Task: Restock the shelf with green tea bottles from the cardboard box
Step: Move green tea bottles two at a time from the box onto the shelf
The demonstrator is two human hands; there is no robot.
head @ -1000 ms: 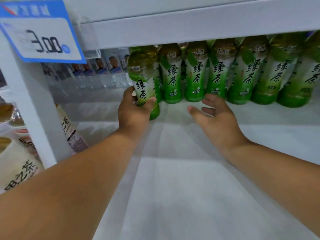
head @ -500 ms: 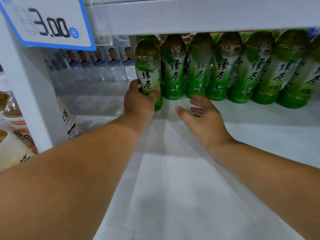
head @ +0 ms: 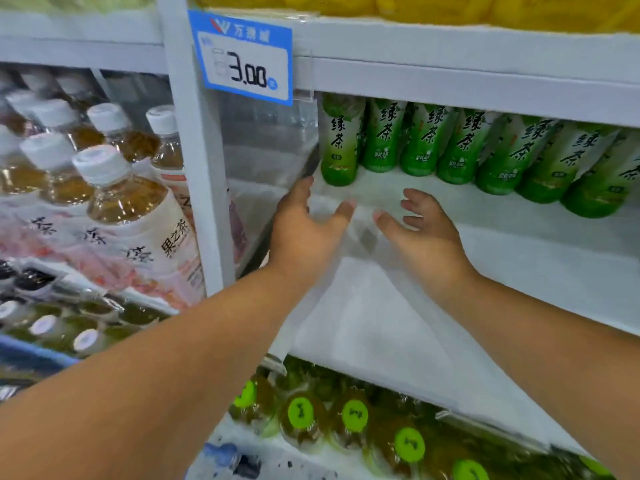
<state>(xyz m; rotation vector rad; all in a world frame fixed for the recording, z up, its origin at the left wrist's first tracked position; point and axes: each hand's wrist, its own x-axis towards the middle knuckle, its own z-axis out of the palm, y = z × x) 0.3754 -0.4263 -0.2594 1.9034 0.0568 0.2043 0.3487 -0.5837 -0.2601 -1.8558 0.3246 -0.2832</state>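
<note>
A row of green tea bottles [head: 460, 147] stands along the back of the white shelf [head: 398, 306]. The leftmost green tea bottle [head: 341, 143] stands upright at the row's left end. My left hand [head: 304, 226] hovers just in front of and below it, fingers spread and holding nothing. My right hand [head: 426, 230] hangs beside it over the shelf, fingers loosely curled, holding nothing. No cardboard box is in view.
A blue price tag [head: 244, 60] reading 3.00 hangs on the upper shelf edge. A white upright post [head: 197, 168] divides off amber tea bottles [head: 131, 209] at left. Green-capped bottles [head: 353, 415] fill the shelf below. Clear water bottles [head: 270, 133] stand behind the post.
My left hand let go of the green tea bottle, which now stands at the row's left end, and pulled back. Both hands drew toward me; the view pulled back and up.
</note>
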